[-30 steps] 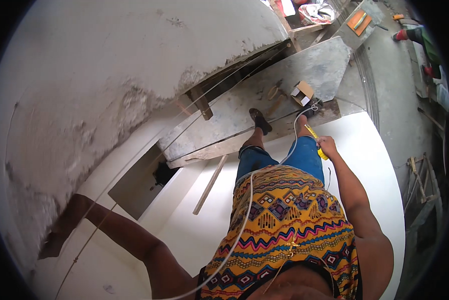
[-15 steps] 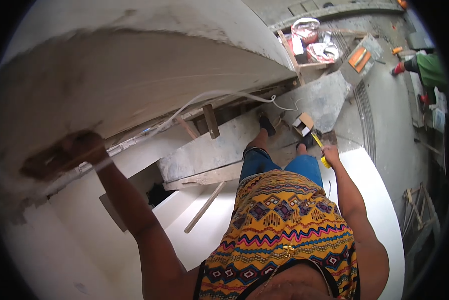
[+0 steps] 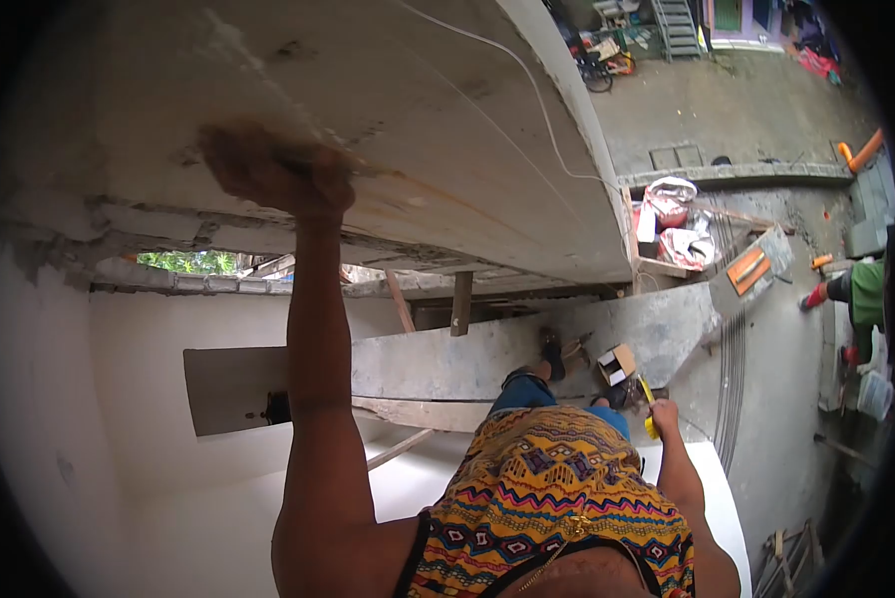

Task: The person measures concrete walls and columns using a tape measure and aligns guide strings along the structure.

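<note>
we can read no text, label, brand, number or sign anywhere in view. on the yellow tape measure [image 3: 651, 427] we make out no numbers, as it is too small. on the red and white sacks [image 3: 686, 247] we cannot tell any lettering from the colouring, and on the small cardboard box [image 3: 617, 365] we find no word we can read.

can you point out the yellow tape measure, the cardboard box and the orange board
Yellow tape measure [image 3: 652, 429]: head view, its wider lower end
Cardboard box [image 3: 624, 358]: head view, its brown flap
Orange board [image 3: 745, 263]: head view, its flat face
</note>
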`<state>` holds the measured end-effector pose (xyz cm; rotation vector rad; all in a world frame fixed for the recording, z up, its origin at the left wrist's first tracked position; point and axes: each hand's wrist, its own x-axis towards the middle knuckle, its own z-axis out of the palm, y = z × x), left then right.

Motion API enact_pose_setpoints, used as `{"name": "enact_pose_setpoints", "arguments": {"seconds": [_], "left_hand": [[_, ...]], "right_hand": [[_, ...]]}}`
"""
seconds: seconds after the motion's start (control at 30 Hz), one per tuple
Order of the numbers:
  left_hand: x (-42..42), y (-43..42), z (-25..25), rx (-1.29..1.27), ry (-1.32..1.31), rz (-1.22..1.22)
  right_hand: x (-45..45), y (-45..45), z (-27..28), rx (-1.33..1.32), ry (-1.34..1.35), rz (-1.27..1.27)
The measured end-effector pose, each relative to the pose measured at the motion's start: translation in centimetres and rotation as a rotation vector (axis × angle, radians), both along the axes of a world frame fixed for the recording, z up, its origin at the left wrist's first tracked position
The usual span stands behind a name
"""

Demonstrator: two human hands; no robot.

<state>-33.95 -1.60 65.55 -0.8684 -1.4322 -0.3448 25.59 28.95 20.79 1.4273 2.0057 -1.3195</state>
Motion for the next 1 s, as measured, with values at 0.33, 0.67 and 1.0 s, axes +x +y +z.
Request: {"name": "enact_pose_setpoints", "arguments": {"seconds": [0.33, 0.67, 1.0], "left_hand": [[0.8, 1.1, 1.4, 0.035, -0.041, 0.077], [1.7, 2.0, 3.3, 0.041, -0.082, 0.083], [2.0, 2.8, 4.1, 0.108, -0.202, 0.027]], "right_hand": [[-0.5, 1.7, 0.2, 0.034, 0.028, -0.050], [2.3, 5.1, -10.7, 0.172, 0.030, 0.285], [-3.7, 5.5, 2.4, 0.051, 0.046, -0.053]]}}
